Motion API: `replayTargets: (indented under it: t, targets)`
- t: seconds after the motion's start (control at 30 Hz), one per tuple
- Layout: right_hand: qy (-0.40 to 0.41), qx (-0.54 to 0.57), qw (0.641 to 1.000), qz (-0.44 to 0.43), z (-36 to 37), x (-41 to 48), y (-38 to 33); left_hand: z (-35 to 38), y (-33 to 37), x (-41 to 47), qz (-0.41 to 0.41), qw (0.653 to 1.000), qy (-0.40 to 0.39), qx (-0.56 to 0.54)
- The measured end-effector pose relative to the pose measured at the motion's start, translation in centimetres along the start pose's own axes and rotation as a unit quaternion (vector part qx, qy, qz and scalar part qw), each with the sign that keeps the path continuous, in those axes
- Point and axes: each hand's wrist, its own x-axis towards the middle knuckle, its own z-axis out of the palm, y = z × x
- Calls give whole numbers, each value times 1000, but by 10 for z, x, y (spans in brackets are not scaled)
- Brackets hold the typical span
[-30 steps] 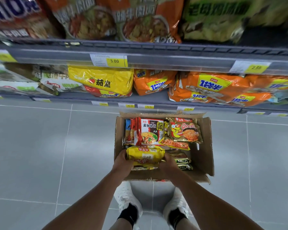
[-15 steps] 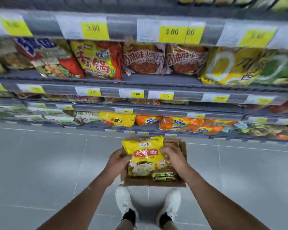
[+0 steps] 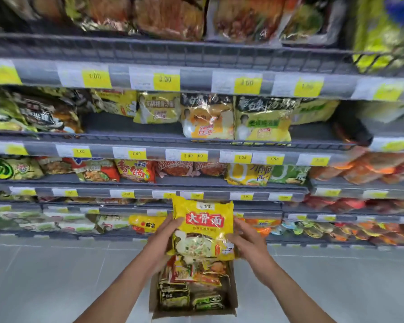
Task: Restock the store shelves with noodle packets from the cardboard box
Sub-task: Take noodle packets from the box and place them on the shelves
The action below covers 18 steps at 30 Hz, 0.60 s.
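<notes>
Hands frame the scene: the left hand (image 3: 166, 231) and right hand (image 3: 247, 241) each keep a grip pinching one side edge of a yellow noodle packet (image 3: 203, 229), which is held upright in the air above the open cardboard box (image 3: 232, 297) on the floor, well short of the store shelves (image 3: 149, 183) ahead. The step in hand looks like carrying one packet from box to shelf. Next comes choosing a slot, probably the bare stretch on the higher shelf beside similar yellow packets (image 3: 261, 120), and sliding it in face forward.
</notes>
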Motion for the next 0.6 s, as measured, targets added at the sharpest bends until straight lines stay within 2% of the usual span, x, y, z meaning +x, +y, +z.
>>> replayTargets:
  t: [0.17,0.37,0.53,0.6]
  targets:
    - [45,3,999,13,-32,-28,-41,41,11,-25,-44,997,-25,-56]
    - [80,18,996,-16,-69,-46,-73,87,25,-61,-69,980,-121,-141]
    - [52,-2,998,-41,-85,-59,-88,108,29,-83,17,985,-152,-75]
    - [33,-10,998,-53,-82,-61,-98,100,28,-83,33,981,-159,-105]
